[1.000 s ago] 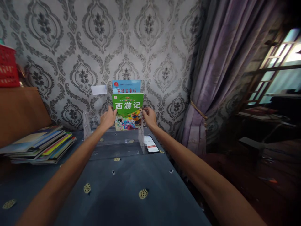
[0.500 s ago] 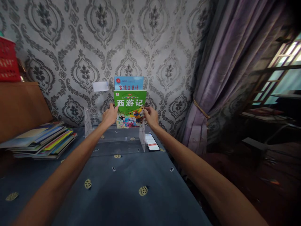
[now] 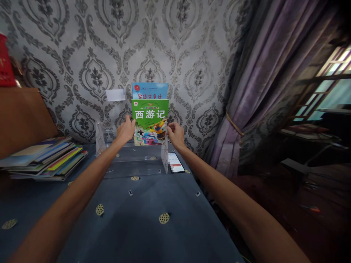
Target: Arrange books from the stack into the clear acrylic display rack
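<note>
A green book point(image 3: 150, 122) with white Chinese characters stands upright in a clear tiered rack point(image 3: 133, 166). Behind it, higher up, the top of a blue book point(image 3: 150, 90) shows. My left hand point(image 3: 126, 129) has its fingers closed at the green book's left edge. At the right edge of the same book is my right hand point(image 3: 175, 134), its fingers pinched together beside the rack's side panel. Both forearms reach in over the table from below.
Books lie in an uneven stack point(image 3: 46, 159) on the table's left, before a brown board point(image 3: 26, 118). A phone point(image 3: 176, 162) lies right of the rack. A white card point(image 3: 115, 95) is left of the books. A purple curtain point(image 3: 233, 146) hangs at right.
The view has shifted slightly. The green book sits a little to the left within the hands' span, and a small gap shows between it and my right fingertips.
</note>
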Motion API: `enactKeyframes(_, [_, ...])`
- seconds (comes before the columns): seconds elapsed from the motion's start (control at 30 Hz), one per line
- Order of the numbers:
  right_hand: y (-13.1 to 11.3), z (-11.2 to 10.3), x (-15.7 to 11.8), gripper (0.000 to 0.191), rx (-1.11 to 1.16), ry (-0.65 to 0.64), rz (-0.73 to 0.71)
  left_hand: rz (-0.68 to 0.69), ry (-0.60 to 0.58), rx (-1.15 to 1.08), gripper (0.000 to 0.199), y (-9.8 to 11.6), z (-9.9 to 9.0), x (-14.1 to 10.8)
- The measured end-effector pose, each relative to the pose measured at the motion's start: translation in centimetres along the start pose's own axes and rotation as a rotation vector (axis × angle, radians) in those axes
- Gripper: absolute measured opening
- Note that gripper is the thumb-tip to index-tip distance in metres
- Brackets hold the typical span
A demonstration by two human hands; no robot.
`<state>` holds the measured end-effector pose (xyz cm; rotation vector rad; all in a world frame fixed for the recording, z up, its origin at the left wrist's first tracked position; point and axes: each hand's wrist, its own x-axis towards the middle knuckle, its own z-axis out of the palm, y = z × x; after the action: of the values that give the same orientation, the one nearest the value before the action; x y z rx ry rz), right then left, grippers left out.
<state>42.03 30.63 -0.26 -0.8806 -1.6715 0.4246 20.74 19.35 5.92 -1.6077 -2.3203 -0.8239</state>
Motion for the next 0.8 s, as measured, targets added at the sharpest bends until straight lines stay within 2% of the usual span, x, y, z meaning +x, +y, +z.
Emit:
enactKeyframes(0.17, [-0.17,-0.08,0.01,0.016,-0.008,0.009,-0.014,0.009,0.007,0.017,0.047,-0.13,0.24,-0.27])
enactKeyframes(0.5, [-0.09,-0.02,-0.35,0.03,-0.006,-0.045,-0.014,0.003,0.012,0.003,0.05,-0.22,0.42,-0.31])
enactKeyframes(0.8, [0.11,-0.04,-0.68,0.034,-0.013,-0.063,0.007,0.014,0.032,0.035,0.049,-0.48,0.58,-0.12])
